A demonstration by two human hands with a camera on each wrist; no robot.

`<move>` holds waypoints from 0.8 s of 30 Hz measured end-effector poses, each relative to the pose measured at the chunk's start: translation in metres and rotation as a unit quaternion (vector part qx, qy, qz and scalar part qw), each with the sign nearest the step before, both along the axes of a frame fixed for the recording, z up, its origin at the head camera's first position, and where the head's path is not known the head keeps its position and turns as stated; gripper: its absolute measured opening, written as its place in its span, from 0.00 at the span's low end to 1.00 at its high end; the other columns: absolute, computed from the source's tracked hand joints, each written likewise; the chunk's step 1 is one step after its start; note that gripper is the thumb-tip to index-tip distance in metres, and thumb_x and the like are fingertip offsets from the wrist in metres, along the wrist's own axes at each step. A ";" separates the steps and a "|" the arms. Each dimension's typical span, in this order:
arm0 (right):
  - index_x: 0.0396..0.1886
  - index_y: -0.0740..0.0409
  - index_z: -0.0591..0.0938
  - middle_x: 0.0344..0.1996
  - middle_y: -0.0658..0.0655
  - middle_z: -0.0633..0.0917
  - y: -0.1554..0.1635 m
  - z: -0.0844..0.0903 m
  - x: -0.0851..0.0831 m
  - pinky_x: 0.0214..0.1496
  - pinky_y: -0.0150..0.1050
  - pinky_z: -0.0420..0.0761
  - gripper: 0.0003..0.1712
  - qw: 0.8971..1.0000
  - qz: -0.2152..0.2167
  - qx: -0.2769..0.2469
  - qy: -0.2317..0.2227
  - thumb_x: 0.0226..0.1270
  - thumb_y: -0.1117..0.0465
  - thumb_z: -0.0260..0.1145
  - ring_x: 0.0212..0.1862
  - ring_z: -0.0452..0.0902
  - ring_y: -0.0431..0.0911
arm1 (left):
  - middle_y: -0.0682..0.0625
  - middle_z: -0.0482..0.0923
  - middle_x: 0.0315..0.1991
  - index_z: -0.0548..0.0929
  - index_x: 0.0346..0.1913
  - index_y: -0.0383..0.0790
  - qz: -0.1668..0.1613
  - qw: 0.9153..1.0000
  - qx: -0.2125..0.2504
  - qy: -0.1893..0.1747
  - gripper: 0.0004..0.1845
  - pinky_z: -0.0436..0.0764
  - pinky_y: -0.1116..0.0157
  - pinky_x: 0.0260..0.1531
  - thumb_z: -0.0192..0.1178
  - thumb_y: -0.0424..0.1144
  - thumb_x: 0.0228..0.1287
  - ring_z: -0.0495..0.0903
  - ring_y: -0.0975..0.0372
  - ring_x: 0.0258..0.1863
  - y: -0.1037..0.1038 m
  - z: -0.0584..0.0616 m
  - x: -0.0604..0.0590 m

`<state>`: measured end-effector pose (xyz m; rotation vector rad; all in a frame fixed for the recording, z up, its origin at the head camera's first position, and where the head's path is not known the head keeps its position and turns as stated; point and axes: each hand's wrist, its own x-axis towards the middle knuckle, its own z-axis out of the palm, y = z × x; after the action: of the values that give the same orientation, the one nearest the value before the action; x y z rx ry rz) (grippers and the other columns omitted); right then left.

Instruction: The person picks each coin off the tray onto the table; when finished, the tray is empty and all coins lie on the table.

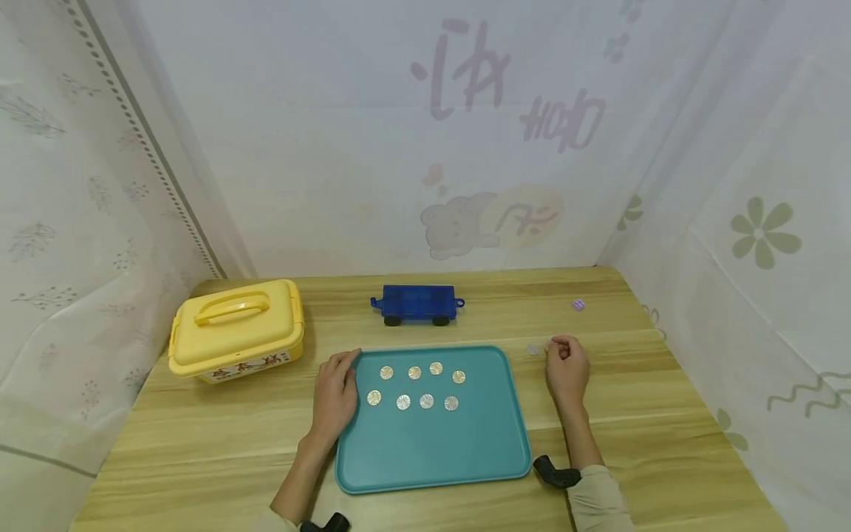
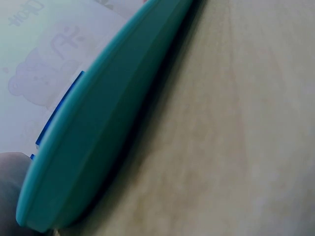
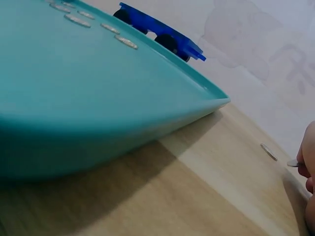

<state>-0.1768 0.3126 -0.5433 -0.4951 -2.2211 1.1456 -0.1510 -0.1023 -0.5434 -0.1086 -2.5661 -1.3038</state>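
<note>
The left hand rests flat on the tray's left edge, while the right hand pinches a coin near the tabletop's right edge.

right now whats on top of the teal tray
Eight small silvery discs lie in two rows on the far half of the teal tray. The left hand rests on its left edge, covering that strip; nothing else shows on it.
</note>
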 end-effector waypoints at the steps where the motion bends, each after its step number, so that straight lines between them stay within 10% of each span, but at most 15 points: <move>1: 0.36 0.63 0.85 0.23 0.56 0.80 0.000 0.000 0.000 0.34 0.32 0.68 0.07 1.000 -0.002 0.013 0.001 0.64 0.67 0.62 0.25 0.70 0.40 | 0.38 0.78 0.56 0.79 0.62 0.34 0.000 1.000 -0.001 0.000 0.19 0.69 0.48 0.57 0.51 0.25 0.71 0.72 0.46 0.54 0.000 0.000 0.000; 10: 0.35 0.61 0.85 0.31 0.62 0.83 -0.003 -0.003 0.002 0.53 0.59 0.61 0.09 0.996 -0.008 0.080 -0.035 0.64 0.64 0.59 0.43 0.73 0.58 | 0.38 0.78 0.56 0.79 0.62 0.34 -0.001 1.000 0.001 0.000 0.19 0.69 0.48 0.57 0.51 0.25 0.71 0.73 0.45 0.54 -0.001 0.000 0.001; 24: 0.38 0.62 0.84 0.37 0.64 0.82 -0.002 0.002 0.003 0.58 0.60 0.62 0.09 0.994 0.010 0.089 -0.067 0.66 0.62 0.60 0.46 0.73 0.60 | 0.39 0.77 0.57 0.79 0.63 0.35 0.000 1.000 0.001 -0.009 0.20 0.68 0.47 0.59 0.51 0.26 0.71 0.72 0.46 0.56 -0.001 -0.002 -0.001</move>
<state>-0.1735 0.3103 -0.5417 -0.4899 -2.4221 0.9363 -0.1517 -0.1037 -0.5454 -0.0981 -2.5799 -1.3119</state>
